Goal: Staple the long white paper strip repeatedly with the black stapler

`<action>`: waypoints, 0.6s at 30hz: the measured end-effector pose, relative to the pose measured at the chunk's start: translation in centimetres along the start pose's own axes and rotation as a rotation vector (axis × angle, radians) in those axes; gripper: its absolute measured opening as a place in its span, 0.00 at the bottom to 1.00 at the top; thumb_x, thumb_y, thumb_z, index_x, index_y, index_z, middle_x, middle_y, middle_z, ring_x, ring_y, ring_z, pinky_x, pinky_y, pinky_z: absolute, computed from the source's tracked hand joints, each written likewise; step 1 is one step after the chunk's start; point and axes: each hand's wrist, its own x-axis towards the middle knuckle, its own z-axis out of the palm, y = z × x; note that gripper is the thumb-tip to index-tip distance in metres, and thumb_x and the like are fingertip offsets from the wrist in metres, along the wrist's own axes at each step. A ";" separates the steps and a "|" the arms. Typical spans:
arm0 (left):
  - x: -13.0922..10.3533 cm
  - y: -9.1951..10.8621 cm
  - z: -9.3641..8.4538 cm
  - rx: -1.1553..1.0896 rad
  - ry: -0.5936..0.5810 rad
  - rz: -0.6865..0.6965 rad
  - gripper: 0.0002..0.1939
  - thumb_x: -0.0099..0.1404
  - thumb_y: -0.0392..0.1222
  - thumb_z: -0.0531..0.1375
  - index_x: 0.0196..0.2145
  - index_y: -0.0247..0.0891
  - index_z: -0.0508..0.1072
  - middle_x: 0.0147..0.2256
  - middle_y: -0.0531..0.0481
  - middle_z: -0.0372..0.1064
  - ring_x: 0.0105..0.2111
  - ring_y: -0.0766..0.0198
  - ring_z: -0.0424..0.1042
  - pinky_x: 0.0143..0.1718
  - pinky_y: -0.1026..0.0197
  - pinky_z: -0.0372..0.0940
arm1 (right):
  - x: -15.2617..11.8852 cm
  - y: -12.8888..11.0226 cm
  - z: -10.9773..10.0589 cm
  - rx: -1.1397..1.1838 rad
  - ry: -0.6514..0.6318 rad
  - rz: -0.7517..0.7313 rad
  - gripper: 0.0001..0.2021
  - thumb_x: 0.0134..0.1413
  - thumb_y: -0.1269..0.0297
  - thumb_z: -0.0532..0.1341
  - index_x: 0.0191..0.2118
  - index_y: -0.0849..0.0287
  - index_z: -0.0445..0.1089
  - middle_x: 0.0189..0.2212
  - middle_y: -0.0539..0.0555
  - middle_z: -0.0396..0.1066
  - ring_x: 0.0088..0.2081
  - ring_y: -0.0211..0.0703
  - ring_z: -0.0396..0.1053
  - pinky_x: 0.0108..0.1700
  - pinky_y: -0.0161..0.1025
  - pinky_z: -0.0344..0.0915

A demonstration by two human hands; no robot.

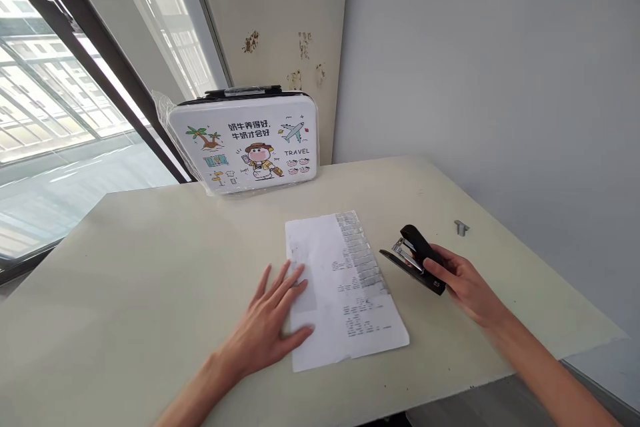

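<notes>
White sheets of paper point(325, 340) with printed lines lie on the table, with a grey banded strip along their upper right side. My left hand point(273, 320) rests on their left edge, its fingers spread flat. To the right of the paper, my right hand point(465, 287) grips a black stapler point(417, 263) by its rear end. The stapler's jaws point left towards the paper's right edge and stand apart, with the metal inside showing. It does not touch the paper.
A white cartoon-printed case point(250, 147) in clear plastic stands at the table's back edge. A small grey metal-like piece point(461, 227) lies beyond my right hand. The pale table point(190, 267) meets a grey wall on the right; a window point(65, 80) is at left.
</notes>
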 end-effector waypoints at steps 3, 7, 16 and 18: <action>4.1 2.2 1.6 -0.071 -0.012 0.048 0.32 0.75 0.58 0.58 0.68 0.39 0.62 0.72 0.38 0.53 0.74 0.43 0.46 0.74 0.33 0.38 | -0.2 -0.9 -0.3 0.039 -0.005 -0.011 0.26 0.59 0.44 0.69 0.56 0.54 0.75 0.50 0.59 0.80 0.49 0.56 0.77 0.51 0.45 0.72; 8.8 4.9 3.7 -0.123 -0.050 0.127 0.29 0.78 0.57 0.52 0.67 0.37 0.62 0.72 0.38 0.53 0.74 0.46 0.45 0.74 0.35 0.39 | -0.6 -2.3 -0.1 -0.069 0.031 -0.040 0.25 0.59 0.43 0.68 0.54 0.54 0.75 0.47 0.59 0.80 0.47 0.55 0.77 0.45 0.43 0.74; 15.8 8.6 8.2 -0.174 0.027 0.188 0.24 0.79 0.50 0.49 0.65 0.37 0.63 0.63 0.35 0.67 0.69 0.44 0.59 0.72 0.32 0.40 | -0.6 -3.6 2.9 -0.560 0.243 -0.283 0.18 0.63 0.46 0.63 0.51 0.51 0.75 0.42 0.54 0.80 0.40 0.50 0.76 0.42 0.42 0.73; 16.5 8.9 8.7 -0.189 0.037 0.191 0.23 0.78 0.50 0.49 0.64 0.35 0.64 0.61 0.34 0.69 0.66 0.43 0.63 0.70 0.32 0.47 | -0.2 -3.8 3.8 -0.564 0.246 -0.319 0.17 0.64 0.47 0.63 0.51 0.51 0.75 0.42 0.54 0.81 0.40 0.50 0.76 0.42 0.42 0.73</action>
